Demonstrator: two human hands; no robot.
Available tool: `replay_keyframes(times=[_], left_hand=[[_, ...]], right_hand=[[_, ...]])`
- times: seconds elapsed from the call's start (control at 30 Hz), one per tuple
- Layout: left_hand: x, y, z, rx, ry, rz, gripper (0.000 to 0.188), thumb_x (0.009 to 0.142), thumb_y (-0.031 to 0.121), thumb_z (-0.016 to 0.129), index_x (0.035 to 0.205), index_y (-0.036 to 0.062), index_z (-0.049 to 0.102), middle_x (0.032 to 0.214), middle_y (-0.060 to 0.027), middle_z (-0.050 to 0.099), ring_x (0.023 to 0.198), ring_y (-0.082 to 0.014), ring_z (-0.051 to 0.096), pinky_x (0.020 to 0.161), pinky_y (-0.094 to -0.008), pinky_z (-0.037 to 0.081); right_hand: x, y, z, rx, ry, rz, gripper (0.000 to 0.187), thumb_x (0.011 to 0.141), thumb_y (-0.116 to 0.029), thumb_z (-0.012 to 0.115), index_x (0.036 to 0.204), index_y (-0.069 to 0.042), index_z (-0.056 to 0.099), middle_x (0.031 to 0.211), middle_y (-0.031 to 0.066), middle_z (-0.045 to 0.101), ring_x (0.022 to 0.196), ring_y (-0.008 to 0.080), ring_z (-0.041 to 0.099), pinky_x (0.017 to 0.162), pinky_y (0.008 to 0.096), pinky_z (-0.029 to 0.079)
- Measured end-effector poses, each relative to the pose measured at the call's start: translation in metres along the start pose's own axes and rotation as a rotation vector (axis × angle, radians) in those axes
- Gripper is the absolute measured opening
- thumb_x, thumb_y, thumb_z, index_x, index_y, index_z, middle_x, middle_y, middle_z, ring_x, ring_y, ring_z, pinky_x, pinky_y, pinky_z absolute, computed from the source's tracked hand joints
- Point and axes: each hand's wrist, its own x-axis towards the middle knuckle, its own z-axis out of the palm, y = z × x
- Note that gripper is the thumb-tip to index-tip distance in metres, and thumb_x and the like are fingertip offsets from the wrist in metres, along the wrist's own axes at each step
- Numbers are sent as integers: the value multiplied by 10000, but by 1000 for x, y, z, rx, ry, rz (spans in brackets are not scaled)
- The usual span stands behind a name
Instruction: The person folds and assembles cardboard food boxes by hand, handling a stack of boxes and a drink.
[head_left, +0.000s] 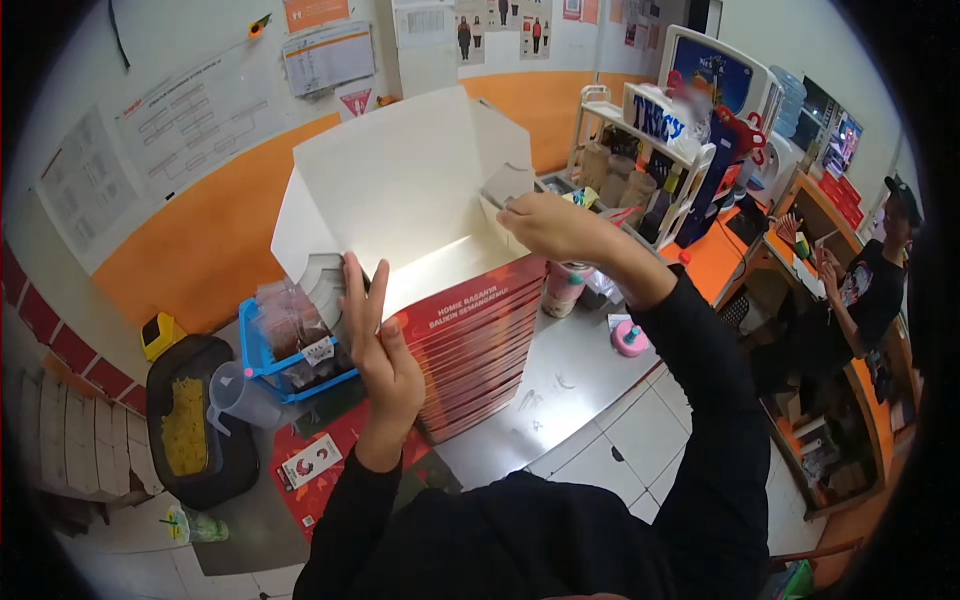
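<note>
A large cardboard box (400,200), white inside with a red printed front, stands partly folded on the steel table. Its back lid rises upright and flaps stick out at both sides. Beneath its front edge lies a stack of red cardboard layers (475,350). My left hand (380,360) is upright at the near left corner, fingers stretched and spread, lying against the side flap. At the right corner my right hand (555,228) is closed, gripping the box's side flap; the fingertips are partly hidden behind the knuckles.
Left of the box is a blue basket (252,350) of packets, with a clear jug (243,395) and a black tub (165,470) of yellow food. A pink-lidded container (562,290) stands right. A white shelf rack (690,170) is behind; another person (860,290) is at far right.
</note>
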Motion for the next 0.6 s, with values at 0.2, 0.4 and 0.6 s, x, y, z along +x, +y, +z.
replay_keyframes(times=[0.2, 0.4, 0.6], left_hand=[[2, 2, 1, 100, -9, 89, 429, 1049, 265, 303, 1336, 78, 563, 1517, -231, 330, 1412, -402, 305, 1120, -597, 173], [20, -2, -14, 72, -94, 156, 659, 1012, 542, 210, 1338, 85, 556, 1514, -227, 333, 1379, -411, 351, 1110, -603, 188], [47, -10, -39, 262, -315, 87, 920, 895, 762, 70, 1373, 116, 519, 1514, -209, 339, 1295, -403, 442, 1056, -508, 295]], right_hand=[[-8, -3, 21, -153, 258, 22, 287, 920, -174, 490, 1055, 47, 613, 872, 299, 634, 824, 465, 609, 765, 491, 466], [-15, -3, 19, -141, 374, -94, 389, 836, -65, 572, 1215, 16, 590, 814, 274, 650, 763, 423, 641, 731, 454, 493], [-16, -5, 17, -135, 325, -63, 460, 808, -55, 580, 1262, 22, 576, 795, 265, 645, 707, 398, 638, 712, 423, 494]])
